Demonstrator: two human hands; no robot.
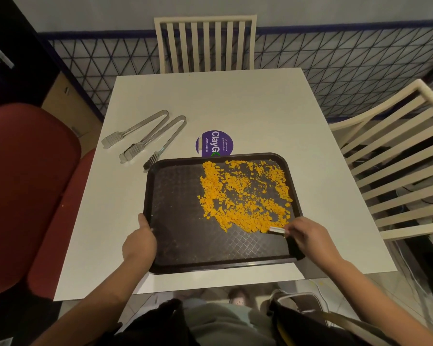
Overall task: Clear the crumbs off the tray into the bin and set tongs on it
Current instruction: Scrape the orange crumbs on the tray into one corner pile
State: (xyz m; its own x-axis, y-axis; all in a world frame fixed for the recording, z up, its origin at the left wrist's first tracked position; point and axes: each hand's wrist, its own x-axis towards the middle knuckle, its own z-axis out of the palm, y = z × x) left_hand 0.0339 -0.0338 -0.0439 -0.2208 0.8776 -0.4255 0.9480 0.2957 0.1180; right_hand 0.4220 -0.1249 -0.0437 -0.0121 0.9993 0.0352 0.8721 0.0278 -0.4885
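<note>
A dark tray (180,208) lies on the near half of a white table (235,103), its near edge close to the table's near edge. Orange crumbs (245,196) cover the tray from its centre out toward 12 through 4 o'clock, while the part toward 7 through 10 o'clock is bare.

The left hand (139,243) grips the tray's rim at about 8 o'clock, thumb on top of the edge and fingers curled beneath. The right hand (308,237) is at about 4 o'clock of the tray, pinching a small white tool (276,230) whose tip touches the near fringe of the crumbs. Something dark shows beneath this hand at the tray's rim, and what it is cannot be told.

Two pairs of metal tongs lie on the table at 10 o'clock of the tray, side by side with their loops pointing away from the person. The farther tongs (135,127) are clear of the tray, and the nearer tongs (169,139) have one tip right at the tray's far left corner.

A round purple sticker (214,143) sits at the tray's 12 o'clock, partly covered by the rim. A slatted chair (205,43) stands at the table's 12 o'clock, another chair (395,156) at 3 o'clock, and a red seat (28,183) at 9 o'clock
</note>
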